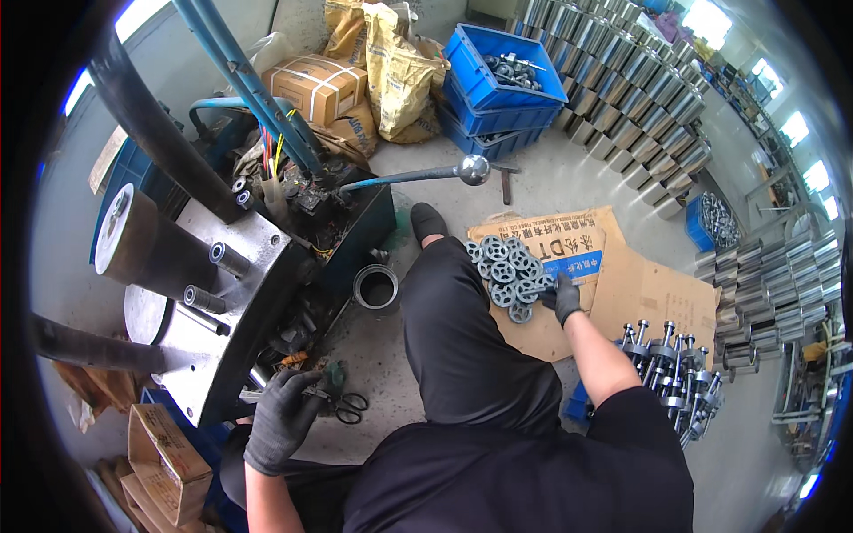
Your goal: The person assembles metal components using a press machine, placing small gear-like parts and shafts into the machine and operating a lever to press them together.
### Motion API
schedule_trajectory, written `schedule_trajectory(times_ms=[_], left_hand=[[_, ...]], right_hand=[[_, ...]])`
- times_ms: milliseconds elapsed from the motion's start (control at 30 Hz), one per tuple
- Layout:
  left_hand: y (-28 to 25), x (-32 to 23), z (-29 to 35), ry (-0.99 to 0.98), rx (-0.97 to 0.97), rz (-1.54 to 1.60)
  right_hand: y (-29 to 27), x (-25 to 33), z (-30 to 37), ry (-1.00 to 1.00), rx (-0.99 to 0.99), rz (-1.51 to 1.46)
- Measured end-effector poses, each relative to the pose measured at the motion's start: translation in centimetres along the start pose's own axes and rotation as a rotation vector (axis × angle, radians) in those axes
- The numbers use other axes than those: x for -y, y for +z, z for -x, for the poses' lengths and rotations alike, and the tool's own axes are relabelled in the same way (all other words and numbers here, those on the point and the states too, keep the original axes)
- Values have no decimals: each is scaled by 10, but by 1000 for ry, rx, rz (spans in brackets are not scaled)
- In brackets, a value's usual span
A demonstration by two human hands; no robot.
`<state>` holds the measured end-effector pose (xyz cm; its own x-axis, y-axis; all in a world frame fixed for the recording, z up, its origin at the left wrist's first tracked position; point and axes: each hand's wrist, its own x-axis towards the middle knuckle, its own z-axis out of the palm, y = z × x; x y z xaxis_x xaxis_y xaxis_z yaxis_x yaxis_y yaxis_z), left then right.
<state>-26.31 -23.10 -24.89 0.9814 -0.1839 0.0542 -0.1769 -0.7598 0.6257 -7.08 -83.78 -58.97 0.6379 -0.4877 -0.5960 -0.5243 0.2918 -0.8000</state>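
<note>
My left hand (pixel 283 419), in a dark grey glove, hovers by the lower edge of the machine, its fingers loosely bent and apart. Just right of its fingertips are black-handled scissors (pixel 349 408); whether the hand touches their blades is hard to see. On the right, my gloved right hand (pixel 565 300) reaches to the edge of a heap of grey spoked metal wheels (pixel 508 266). Its fingers are closed around a small metal part that they mostly hide. The wheels lie on a flattened cardboard sheet (pixel 613 233).
At left stands the machine's metal plate (pixel 200 355) with rollers; its ball-ended lever (pixel 409 178) juts right. An open metal cylinder (pixel 376 287) stands beside it. Shafts with wheels (pixel 671 364) crowd the right. Blue crates (pixel 502 115) and stacked shiny cylinders (pixel 613 80) are behind.
</note>
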Motion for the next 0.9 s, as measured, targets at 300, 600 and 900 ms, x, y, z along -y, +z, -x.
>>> schedule_trajectory(times_ms=[300,600,900], left_hand=[[39,60,25,-294,-104,363],[73,57,19,-175,237,-5],[76,66,20,-161,285,-63]], right_hand=[[-19,-50,16,102,-257,-400],[-16,-64,17,-6,-228,-243],[14,-59,23,100,-461,-196]])
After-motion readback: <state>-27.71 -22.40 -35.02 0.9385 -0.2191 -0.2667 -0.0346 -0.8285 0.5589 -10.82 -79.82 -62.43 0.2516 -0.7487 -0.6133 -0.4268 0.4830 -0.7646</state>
